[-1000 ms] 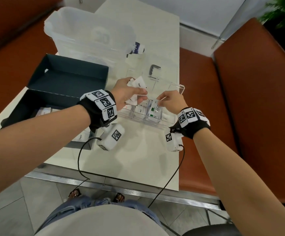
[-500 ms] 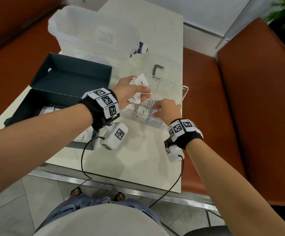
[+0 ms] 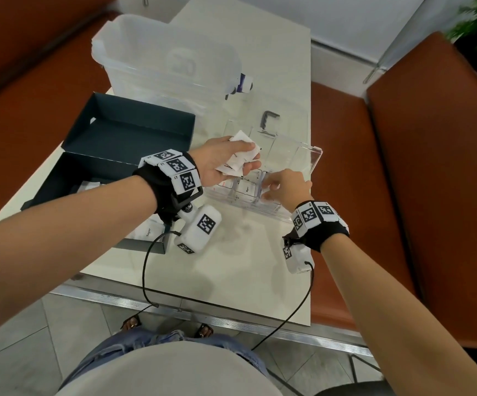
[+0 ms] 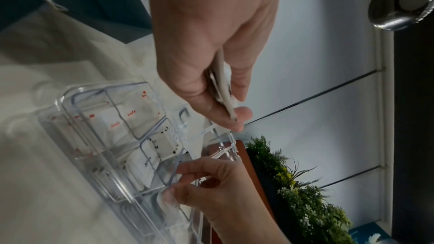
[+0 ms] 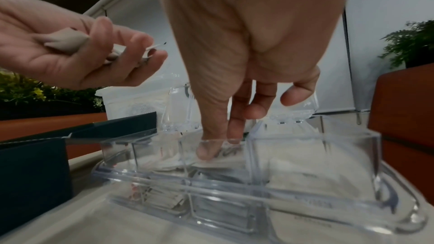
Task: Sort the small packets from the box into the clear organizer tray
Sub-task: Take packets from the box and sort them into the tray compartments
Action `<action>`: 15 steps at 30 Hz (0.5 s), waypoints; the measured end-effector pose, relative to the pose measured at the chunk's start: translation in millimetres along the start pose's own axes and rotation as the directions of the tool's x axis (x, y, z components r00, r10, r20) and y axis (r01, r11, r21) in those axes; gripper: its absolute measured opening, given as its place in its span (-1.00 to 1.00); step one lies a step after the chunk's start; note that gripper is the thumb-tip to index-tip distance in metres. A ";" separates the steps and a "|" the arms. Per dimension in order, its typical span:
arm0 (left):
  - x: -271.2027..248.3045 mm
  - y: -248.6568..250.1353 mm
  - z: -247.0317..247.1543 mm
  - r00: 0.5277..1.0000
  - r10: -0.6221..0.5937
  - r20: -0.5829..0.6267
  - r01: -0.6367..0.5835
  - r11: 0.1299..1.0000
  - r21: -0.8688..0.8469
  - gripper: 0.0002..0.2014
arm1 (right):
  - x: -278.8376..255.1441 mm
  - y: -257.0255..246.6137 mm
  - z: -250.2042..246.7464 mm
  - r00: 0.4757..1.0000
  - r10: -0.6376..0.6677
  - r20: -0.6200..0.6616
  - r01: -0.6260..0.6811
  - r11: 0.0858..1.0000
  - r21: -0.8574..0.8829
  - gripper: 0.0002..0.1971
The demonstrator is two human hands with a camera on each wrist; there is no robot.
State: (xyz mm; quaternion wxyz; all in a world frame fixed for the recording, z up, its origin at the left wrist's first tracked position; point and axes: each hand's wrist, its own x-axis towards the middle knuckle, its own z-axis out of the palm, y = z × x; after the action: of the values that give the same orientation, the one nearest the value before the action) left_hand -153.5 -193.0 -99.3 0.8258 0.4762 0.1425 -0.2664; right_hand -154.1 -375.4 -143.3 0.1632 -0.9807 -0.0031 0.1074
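My left hand (image 3: 250, 157) hovers over the clear organizer tray (image 3: 248, 205) and grips a bunch of white packets (image 3: 233, 162). The left wrist view shows those packets (image 4: 223, 84) edge-on between thumb and fingers. My right hand (image 3: 266, 190) reaches down into a middle compartment. Its thumb and forefinger (image 5: 206, 149) pinch a packet (image 5: 225, 153) low inside. Salt packets (image 4: 131, 118) lie in the neighbouring compartment. The tray's lid (image 3: 306, 158) stands open at the far side. More packets (image 3: 149, 231) lie in the dark box (image 3: 69, 181), partly hidden by my left forearm.
The box's lid (image 3: 134, 132) lies open behind it. A large translucent plastic tub (image 3: 168, 61) and a small bottle (image 3: 244, 82) stand at the back of the white table (image 3: 231, 281). Brown benches (image 3: 360, 167) flank the table on both sides.
My right hand has gone from above the tray down into a compartment with its packet. The left hand still holds its bunch in about the same place.
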 end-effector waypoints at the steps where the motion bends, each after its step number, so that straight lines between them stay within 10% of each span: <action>1: -1.1 1.4 0.2 1.000 -0.018 0.002 0.018 1.000 -0.008 -0.77 | -1.4 0.0 -2.5 1.000 -0.002 -0.006 0.002 1.000 0.013 -0.79; 10: -6.5 7.1 -4.1 0.997 -0.078 0.019 0.079 0.997 -0.019 -0.57 | -7.2 -36.7 -41.0 0.917 -0.051 -0.395 0.217 0.895 0.390 -0.79; 15: -9.1 7.0 -4.0 0.997 -0.073 0.032 0.070 0.995 0.072 -0.60 | -4.4 -58.0 -42.2 0.959 -0.119 -0.259 0.225 0.873 0.433 -0.50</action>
State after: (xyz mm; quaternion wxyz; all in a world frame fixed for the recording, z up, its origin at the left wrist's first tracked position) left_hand -156.8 -184.0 -91.9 0.8007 0.4950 0.1354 -0.3089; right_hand -147.8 -334.1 -84.8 0.3978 -0.9160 -0.0471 -0.0212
